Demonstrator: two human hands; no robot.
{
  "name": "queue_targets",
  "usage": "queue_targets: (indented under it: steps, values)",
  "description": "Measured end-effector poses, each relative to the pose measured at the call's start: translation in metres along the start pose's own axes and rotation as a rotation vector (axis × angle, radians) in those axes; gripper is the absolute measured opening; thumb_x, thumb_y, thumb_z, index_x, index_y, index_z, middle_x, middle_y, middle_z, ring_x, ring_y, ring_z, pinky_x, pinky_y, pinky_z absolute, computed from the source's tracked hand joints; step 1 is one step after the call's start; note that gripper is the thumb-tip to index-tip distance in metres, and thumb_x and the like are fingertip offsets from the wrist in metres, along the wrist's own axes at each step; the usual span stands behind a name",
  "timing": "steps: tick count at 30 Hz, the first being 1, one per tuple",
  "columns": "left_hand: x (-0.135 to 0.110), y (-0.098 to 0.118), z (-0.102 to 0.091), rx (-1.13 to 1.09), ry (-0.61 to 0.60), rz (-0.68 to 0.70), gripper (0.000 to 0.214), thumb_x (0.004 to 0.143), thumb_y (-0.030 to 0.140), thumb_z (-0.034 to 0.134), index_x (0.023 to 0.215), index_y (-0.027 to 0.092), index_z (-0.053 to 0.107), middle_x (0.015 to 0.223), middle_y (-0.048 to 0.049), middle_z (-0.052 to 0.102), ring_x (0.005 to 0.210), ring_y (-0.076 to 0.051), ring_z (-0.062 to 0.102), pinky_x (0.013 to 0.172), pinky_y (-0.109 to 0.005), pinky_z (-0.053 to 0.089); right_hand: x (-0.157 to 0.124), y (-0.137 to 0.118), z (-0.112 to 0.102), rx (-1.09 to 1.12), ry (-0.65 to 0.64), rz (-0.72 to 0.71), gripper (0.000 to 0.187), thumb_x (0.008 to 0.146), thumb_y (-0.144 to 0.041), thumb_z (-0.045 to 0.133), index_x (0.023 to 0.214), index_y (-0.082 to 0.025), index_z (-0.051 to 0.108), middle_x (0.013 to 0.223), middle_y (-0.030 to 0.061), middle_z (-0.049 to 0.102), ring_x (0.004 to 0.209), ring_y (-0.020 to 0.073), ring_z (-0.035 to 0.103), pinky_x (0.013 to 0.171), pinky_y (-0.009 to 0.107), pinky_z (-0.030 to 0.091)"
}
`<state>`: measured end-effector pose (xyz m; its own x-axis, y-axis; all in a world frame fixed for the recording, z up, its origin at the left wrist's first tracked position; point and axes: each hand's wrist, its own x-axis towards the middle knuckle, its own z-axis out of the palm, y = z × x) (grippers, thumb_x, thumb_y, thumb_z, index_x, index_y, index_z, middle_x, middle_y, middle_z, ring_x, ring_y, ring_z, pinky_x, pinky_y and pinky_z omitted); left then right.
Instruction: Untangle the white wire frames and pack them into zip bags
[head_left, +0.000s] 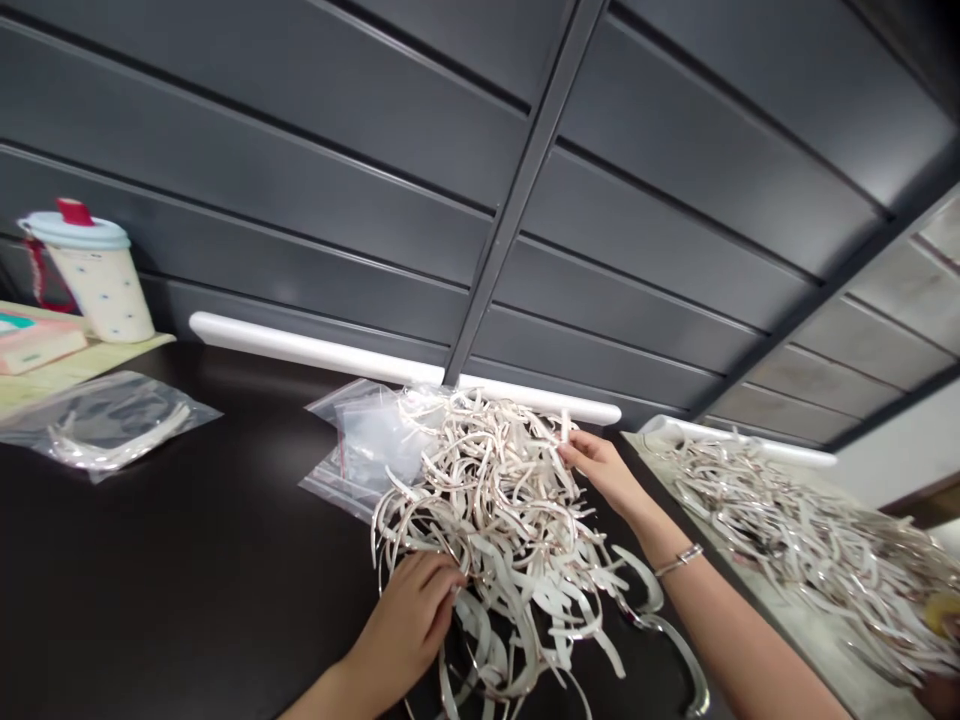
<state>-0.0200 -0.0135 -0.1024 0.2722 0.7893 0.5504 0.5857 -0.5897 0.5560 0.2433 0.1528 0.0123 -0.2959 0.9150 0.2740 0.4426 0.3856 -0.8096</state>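
Note:
A tangled heap of white, metal-edged curved bands [480,500] lies on the dark tabletop [187,520]. My left hand [409,625] closes on bands at the heap's near side. My right hand [596,468] pinches a band at the far right of the heap, with a silver bracelet [679,560] on that wrist. Under the far side of the heap lies a clear zip bag [371,440], partly hidden by the bands.
At left lie a clear bag holding bands [105,425], a pink box [37,340] and a dotted cup with a blue lid [94,275]. A second heap of bands [795,540] covers a lighter surface at right. Grey panelling [300,200] rises behind a white bar [375,360].

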Motion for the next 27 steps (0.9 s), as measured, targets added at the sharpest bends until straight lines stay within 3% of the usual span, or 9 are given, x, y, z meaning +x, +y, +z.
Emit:
queue_targets:
  steps: [4,6,8,11,14,16,20,23,27]
  values:
    - [-0.001,-0.001,0.000,0.012,-0.021,0.005,0.025,0.084,0.007,0.045,0.100,0.021,0.059,0.098,-0.0064,0.065,0.092,-0.021,0.060,0.082,-0.037,0.052,-0.035,-0.008,0.009,-0.113,0.077,-0.036,0.035,0.079,-0.043,0.061,0.105,-0.020,0.065,0.102,0.0092,0.066,0.092,0.0246,0.061,0.081,0.039,0.049]
    - [-0.001,0.000,0.001,0.002,-0.034,-0.001,0.026,0.086,0.006,0.043,0.100,0.020,0.059,0.099,-0.0065,0.064,0.093,-0.020,0.060,0.084,-0.037,0.051,-0.061,-0.021,0.017,-0.167,0.013,-0.072,0.028,0.080,-0.038,0.062,0.103,-0.021,0.067,0.102,0.0086,0.066,0.092,0.0242,0.061,0.084,0.040,0.048]
    - [-0.002,0.000,0.001,-0.020,-0.032,-0.010,0.027,0.086,0.003,0.041,0.100,0.019,0.059,0.098,-0.0067,0.063,0.094,-0.020,0.059,0.085,-0.036,0.052,-0.089,-0.037,0.026,-0.272,-0.224,-0.159,0.027,0.082,-0.031,0.061,0.108,-0.025,0.066,0.104,0.0070,0.065,0.094,0.0230,0.060,0.088,0.039,0.048]
    - [-0.003,0.001,0.002,-0.042,-0.004,-0.032,0.029,0.085,0.001,0.041,0.101,0.018,0.059,0.098,-0.0072,0.063,0.095,-0.019,0.059,0.085,-0.035,0.052,-0.127,-0.058,0.042,-0.470,-0.568,-0.247,0.045,0.081,-0.022,0.061,0.125,-0.027,0.055,0.125,0.0076,0.055,0.116,0.0254,0.050,0.099,0.041,0.042]
    - [-0.003,0.000,0.002,-0.051,-0.001,-0.054,0.027,0.086,0.003,0.041,0.100,0.018,0.059,0.097,-0.0071,0.062,0.093,-0.019,0.059,0.083,-0.035,0.052,-0.149,-0.056,0.063,-0.656,-0.687,-0.301,0.069,0.069,-0.007,0.061,0.133,-0.030,0.048,0.142,0.0072,0.039,0.131,0.0330,0.032,0.104,0.050,0.035]
    - [-0.002,0.000,0.002,-0.055,-0.004,-0.062,0.026,0.087,0.005,0.041,0.100,0.019,0.059,0.097,-0.0067,0.062,0.093,-0.019,0.059,0.084,-0.036,0.051,-0.153,-0.043,0.077,-0.755,-0.655,-0.344,0.075,0.063,0.002,0.056,0.131,-0.029,0.049,0.144,0.0095,0.037,0.132,0.0368,0.028,0.103,0.056,0.031]
    - [-0.002,0.002,-0.001,-0.053,0.019,-0.064,0.025,0.090,0.009,0.039,0.104,0.019,0.057,0.100,-0.0075,0.060,0.097,-0.019,0.058,0.086,-0.036,0.049,-0.137,-0.016,0.092,-0.575,-0.479,-0.363,0.051,0.065,0.003,0.049,0.106,-0.021,0.066,0.115,0.0137,0.060,0.106,0.0298,0.052,0.089,0.047,0.043]
    - [-0.002,0.005,-0.008,-0.045,0.106,-0.052,0.025,0.091,0.011,0.038,0.109,0.019,0.053,0.104,-0.0087,0.059,0.100,-0.020,0.056,0.088,-0.037,0.047,-0.113,-0.011,0.083,-0.333,-0.319,-0.318,0.032,0.072,-0.001,0.045,0.081,-0.020,0.068,0.084,0.0075,0.066,0.082,0.0217,0.059,0.075,0.035,0.047]
    - [0.000,0.003,-0.014,-0.004,0.239,-0.070,0.025,0.091,0.012,0.039,0.111,0.019,0.051,0.108,-0.0093,0.056,0.104,-0.021,0.053,0.091,-0.040,0.044,-0.070,-0.015,0.056,-0.194,-0.105,-0.226,0.016,0.073,-0.012,0.049,0.064,-0.018,0.061,0.069,0.0033,0.061,0.067,0.0180,0.058,0.065,0.031,0.047]
